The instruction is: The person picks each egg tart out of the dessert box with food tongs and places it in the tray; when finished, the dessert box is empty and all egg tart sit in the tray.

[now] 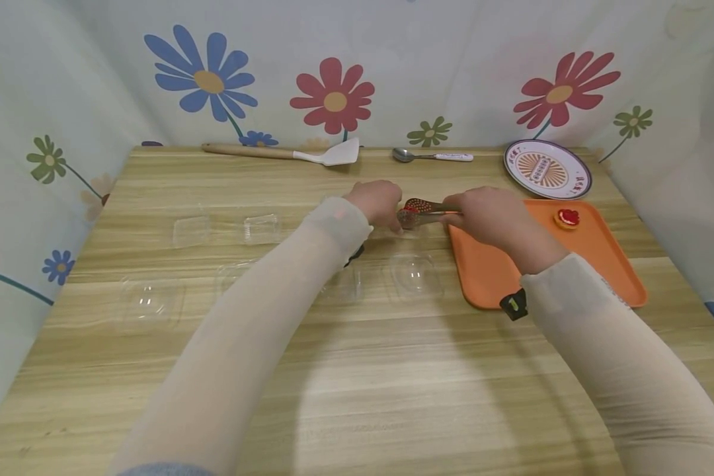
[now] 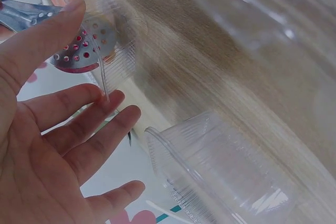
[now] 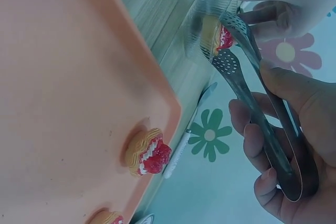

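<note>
My right hand [image 1: 488, 215] grips metal tongs [image 3: 262, 98] with perforated ends. Between those ends is a small tart [image 3: 223, 38] with a red topping, down inside a clear plastic box [image 2: 123, 51]. At the rim of this box, my left hand [image 2: 58, 119] holds it between thumb and fingertips, its little finger spread away. The head view shows the left hand [image 1: 377, 201] just left of the tong ends, covering most of the box. Another red-topped tart [image 3: 148, 152] sits on the orange tray [image 1: 488, 284] under my right forearm.
More clear plastic boxes [image 1: 262, 228] and domed lids [image 1: 415, 272] stand on the wooden table [image 1: 369, 396], some partly behind my left arm. A white-headed spatula [image 1: 339, 153], a spoon [image 1: 431, 156] and a patterned plate [image 1: 547, 168] lie along the back edge, before a flowered curtain.
</note>
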A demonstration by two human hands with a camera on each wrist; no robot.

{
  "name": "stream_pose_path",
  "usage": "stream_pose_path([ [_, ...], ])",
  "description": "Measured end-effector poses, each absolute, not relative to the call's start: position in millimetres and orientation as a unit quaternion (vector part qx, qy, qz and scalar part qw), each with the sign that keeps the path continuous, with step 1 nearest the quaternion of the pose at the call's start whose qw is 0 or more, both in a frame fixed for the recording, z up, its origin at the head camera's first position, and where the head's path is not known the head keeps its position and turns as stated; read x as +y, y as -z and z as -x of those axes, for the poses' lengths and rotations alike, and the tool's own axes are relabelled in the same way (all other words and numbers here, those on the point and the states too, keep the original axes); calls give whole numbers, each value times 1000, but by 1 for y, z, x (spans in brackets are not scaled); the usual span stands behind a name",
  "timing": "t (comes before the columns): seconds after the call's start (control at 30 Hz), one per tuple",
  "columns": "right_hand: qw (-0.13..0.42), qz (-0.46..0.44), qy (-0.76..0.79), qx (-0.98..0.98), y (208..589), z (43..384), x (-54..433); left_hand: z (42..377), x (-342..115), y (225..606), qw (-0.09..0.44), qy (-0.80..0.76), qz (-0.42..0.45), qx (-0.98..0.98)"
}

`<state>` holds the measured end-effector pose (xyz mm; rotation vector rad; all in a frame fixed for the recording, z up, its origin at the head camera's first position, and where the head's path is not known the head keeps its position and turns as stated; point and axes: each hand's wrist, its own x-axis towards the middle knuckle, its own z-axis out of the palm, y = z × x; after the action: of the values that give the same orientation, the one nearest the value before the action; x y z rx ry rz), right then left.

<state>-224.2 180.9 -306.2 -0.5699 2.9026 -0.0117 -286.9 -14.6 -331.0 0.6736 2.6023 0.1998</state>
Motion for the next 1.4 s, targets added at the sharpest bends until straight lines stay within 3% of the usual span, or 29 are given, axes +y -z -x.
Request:
stream_pose_path([
  [0.93, 114, 129, 58, 983, 295, 221, 207, 290, -14, 333, 221, -66, -252, 940],
  [1.4, 107, 76, 81, 988, 283, 193, 278, 291, -15, 331, 234, -58, -262, 934],
])
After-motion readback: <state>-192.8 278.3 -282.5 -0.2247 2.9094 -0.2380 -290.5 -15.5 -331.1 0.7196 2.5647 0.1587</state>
